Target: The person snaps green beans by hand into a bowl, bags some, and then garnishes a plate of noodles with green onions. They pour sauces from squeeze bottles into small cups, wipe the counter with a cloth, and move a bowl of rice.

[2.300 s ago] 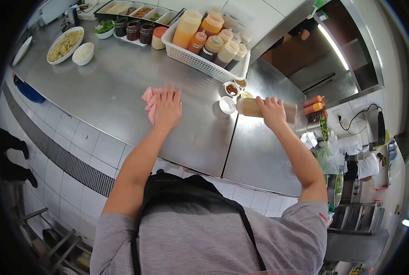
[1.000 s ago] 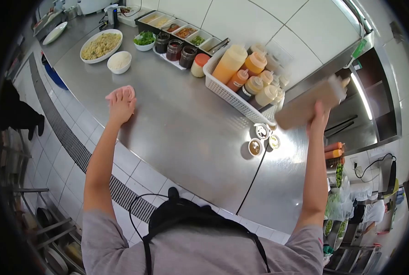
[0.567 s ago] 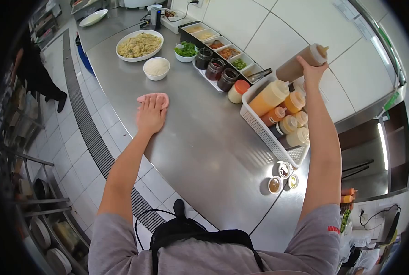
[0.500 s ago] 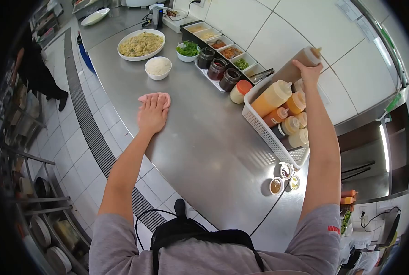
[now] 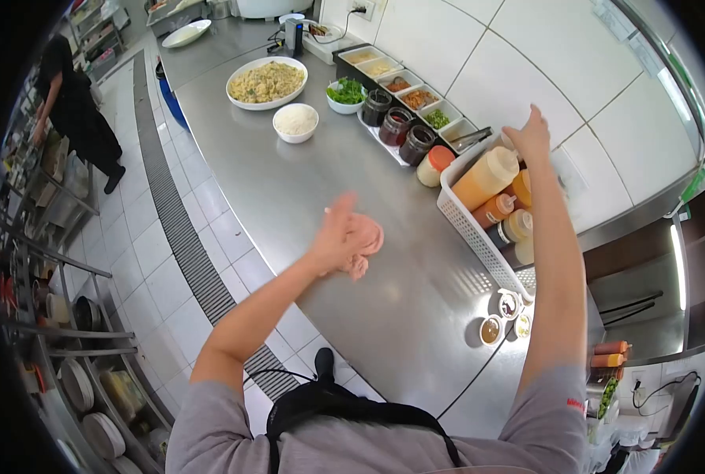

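My left hand [image 5: 336, 243], smeared by motion, is at a crumpled pink cloth [image 5: 366, 235] on the steel counter [image 5: 384, 308]. The cloth bunches against the palm, and the fingers point up and away. Over the far end of a white perforated basket [image 5: 479, 229], my right hand [image 5: 532, 141] is raised with fingers apart, holding nothing. In the basket lie several squeeze bottles, among them a large one with pale orange sauce [image 5: 486, 178] and a smaller orange one [image 5: 494, 210]. The hand and forearm hide part of the basket's contents.
Beyond the cloth stand a bowl of white grated food [image 5: 295, 122], an oval dish of yellowish food [image 5: 267, 84] and a bowl of greens [image 5: 346, 95]. Dark jars [image 5: 396, 126] and a topping rack [image 5: 415, 99] line the wall. Small sauce cups [image 5: 491, 330] sit nearer. Another person [image 5: 76, 110] stands left.
My left hand and the cloth have moved right and nearer to me across the counter. My right hand has let go of the large brownish squeeze bottle at the basket and its fingers have spread.
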{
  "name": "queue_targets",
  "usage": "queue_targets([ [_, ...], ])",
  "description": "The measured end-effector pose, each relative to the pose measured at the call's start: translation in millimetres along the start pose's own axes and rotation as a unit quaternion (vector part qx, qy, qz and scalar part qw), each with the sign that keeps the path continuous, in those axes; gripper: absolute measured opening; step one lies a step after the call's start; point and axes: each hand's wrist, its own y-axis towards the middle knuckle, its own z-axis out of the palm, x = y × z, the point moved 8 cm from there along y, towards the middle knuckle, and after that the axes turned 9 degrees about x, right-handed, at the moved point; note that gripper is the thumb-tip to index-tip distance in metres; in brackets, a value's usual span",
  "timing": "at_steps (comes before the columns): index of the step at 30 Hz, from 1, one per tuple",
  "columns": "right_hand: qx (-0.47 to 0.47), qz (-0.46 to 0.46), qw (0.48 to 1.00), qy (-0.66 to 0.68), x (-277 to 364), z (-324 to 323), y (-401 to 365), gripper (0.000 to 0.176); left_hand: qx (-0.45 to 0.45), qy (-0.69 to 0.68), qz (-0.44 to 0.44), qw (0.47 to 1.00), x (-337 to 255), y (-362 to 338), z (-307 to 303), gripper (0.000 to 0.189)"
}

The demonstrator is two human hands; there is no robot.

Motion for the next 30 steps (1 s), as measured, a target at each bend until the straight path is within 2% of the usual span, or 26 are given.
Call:
queue_targets([
  [1,-0.135,-0.115,0.984,0.023,35.5,-30.9,-26.0,0.06,-0.076,0.161,0.013,0.984,-2.4,18.2,-40.0,0.096],
  [2,-0.263,-0.227,0.937,0.042,69.7,-57.3,-67.6,0.051,-0.15,0.216,0.023,0.965,-6.9,36.8,-79.8,0.1],
  [3,-0.197,-0.213,0.948,0.132,93.2,-54.8,-99.1,0.042,-0.224,0.266,0.03,0.937,-9.9,55.7,-119.8,0.104],
  [4,-0.111,-0.185,0.951,0.222,104.9,-31.7,-127.6,0.041,-0.252,0.25,0.019,0.935,4.0,76.0,-158.4,0.117],
  [5,0.014,-0.15,0.966,0.211,115.8,13.1,-151.8,0.042,-0.258,0.269,-0.007,0.928,23.3,95.6,-189.2,0.124],
  [6,0.102,-0.24,0.895,0.363,119.4,83.9,-178.4,0.047,-0.263,0.287,-0.031,0.921,41.2,110.2,-211.3,0.131],
  [7,0.191,-0.305,0.887,0.29,147.3,121.8,-212.8,0.061,-0.262,0.284,-0.031,0.922,52.0,118.2,-223.9,0.131],
  [8,0.194,-0.274,0.938,0.085,176.4,143.8,-242.3,0.075,-0.225,0.261,-0.01,0.939,61.3,127.5,-227.5,0.134],
  [10,0.175,-0.16,0.968,0.077,180.3,184.0,-256.3,0.085,-0.183,0.236,0.014,0.954,76.6,137.6,-231.3,0.137],
  [12,0.161,-0.151,0.973,0.064,174.8,213.3,-261.2,0.085,-0.137,0.147,0.089,0.975,83.3,144.6,-223.9,0.137],
  [14,0.153,-0.137,0.977,0.052,160.1,228.7,-262.4,0.085,-0.122,0.088,0.082,0.985,77.5,145.5,-218.1,0.136],
  [16,0.115,-0.239,0.962,0.063,157.4,226.6,-262.7,0.076,-0.147,0.177,0.019,0.973,73.2,143.5,-219.4,0.132],
  [17,0.118,-0.234,0.963,0.067,145.4,227.1,-262.0,0.076,-0.159,0.214,0.007,0.964,72.2,143.1,-218.0,0.126],
  [19,0.125,-0.244,0.935,0.226,119.4,216.2,-255.7,0.057,-0.143,0.218,0.008,0.965,66.8,144.7,-206.2,0.124],
  [21,0.103,-0.114,0.926,0.345,86.8,203.7,-241.9,0.033,-0.128,0.217,0.009,0.968,60.9,138.8,-182.8,0.121],
  [22,0.102,-0.108,0.927,0.345,87.5,198.6,-236.2,0.033,-0.129,0.213,0.036,0.968,53.3,131.1,-164.5,0.119],
  [23,0.124,0.042,0.817,0.561,70.5,208.8,-228.2,0.026,-0.128,0.209,0.064,0.967,43.3,123.7,-144.7,0.117],
  [24,0.133,0.187,0.64,0.734,61.6,227.1,-230.1,0.02,-0.118,0.21,0.065,0.968,34.6,116.1,-122.2,0.117],
  [25,0.127,0.194,0.637,0.735,60.2,233.8,-226.2,0.02,-0.121,0.206,0.064,0.969,24.4,105.5,-99.5,0.116],
  [27,0.05,0.199,0.52,0.829,59.5,253.6,-220.6,0.017,-0.118,0.2,0.063,0.971,7.1,84.8,-56.5,0.115],
  [28,0.044,0.202,0.52,0.829,61.5,255.8,-217.8,0.017,-0.122,0.189,0.068,0.972,-1.7,75.3,-38.6,0.116],
  [30,0.043,0.245,0.467,0.849,62.5,262.9,-221.4,0.021,-0.125,0.167,0.069,0.975,-18.3,57.4,-5.2,0.117],
])
